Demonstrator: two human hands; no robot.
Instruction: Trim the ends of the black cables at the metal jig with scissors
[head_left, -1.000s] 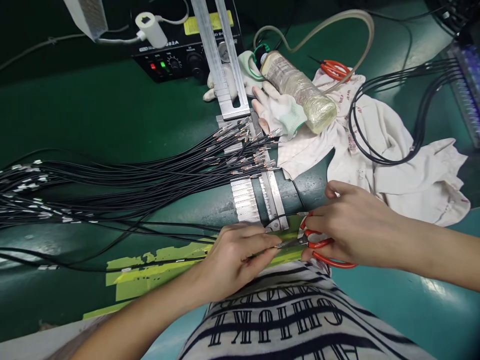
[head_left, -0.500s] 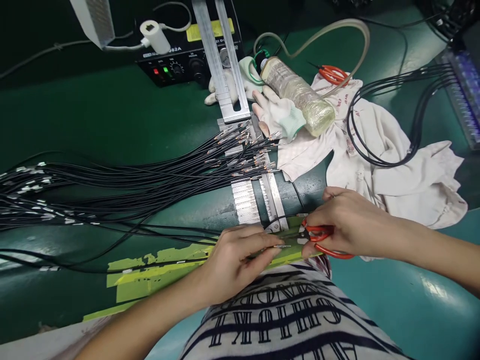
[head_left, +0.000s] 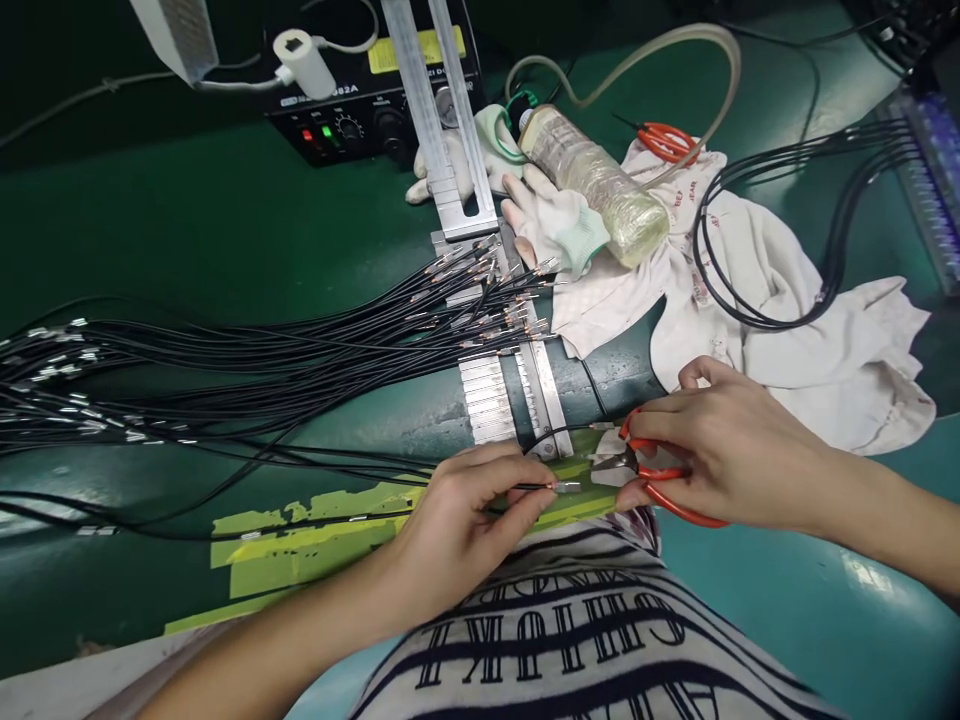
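Between thumb and fingers, my left hand [head_left: 480,510] pinches a thin black cable [head_left: 531,487] just behind its end. A small silver connector [head_left: 568,487] sticks out past the fingertips, pointing right. My right hand [head_left: 697,445] is wrapped round the red handles of a pair of cutting pliers [head_left: 664,470]. The pliers' jaws face left, spread apart, a short way right of the connector and not touching it. Just above the jaws lies another cable end [head_left: 600,427]. Both hands are over yellow-green tape [head_left: 315,555] at the table's front edge.
A bundle of black cables [head_left: 337,365] with metal ends crosses a slotted metal fixture [head_left: 487,395]. Behind it stand a black control box [head_left: 352,125], a metal arm [head_left: 431,120], white gloves [head_left: 551,220] and a bottle [head_left: 596,180]. Cloths [head_left: 780,260] and a second red-handled tool [head_left: 667,142] lie right.
My right hand has moved slightly right, and the pliers' jaws have spread further apart. The connector in my left hand now shows more clearly beyond the fingertips.
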